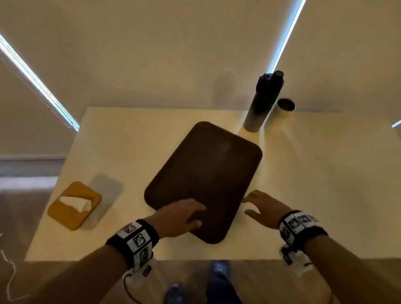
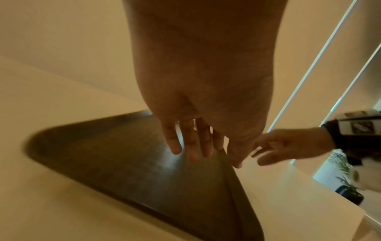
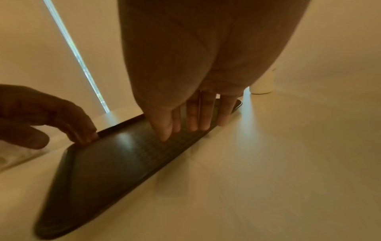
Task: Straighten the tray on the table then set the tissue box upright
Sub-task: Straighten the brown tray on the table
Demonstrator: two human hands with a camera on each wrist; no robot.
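Note:
A dark brown tray (image 1: 205, 173) lies skewed on the cream table (image 1: 323, 184), its long side running from near left to far right. My left hand (image 1: 185, 212) rests with straight fingers (image 2: 191, 150) on the tray's near left part. My right hand (image 1: 259, 206) is spread flat at the tray's right rim, with its fingertips (image 3: 191, 127) against that edge of the tray (image 3: 115, 163). Neither hand holds anything. The tissue box (image 1: 74, 206) lies by the table's left edge, its yellow face and white tissue showing.
A tall black bottle (image 1: 262, 101) and a white cup (image 1: 282, 111) stand just past the tray's far right corner. The table's near edge runs close under my wrists. A white cable (image 1: 6, 264) lies on the floor at the left.

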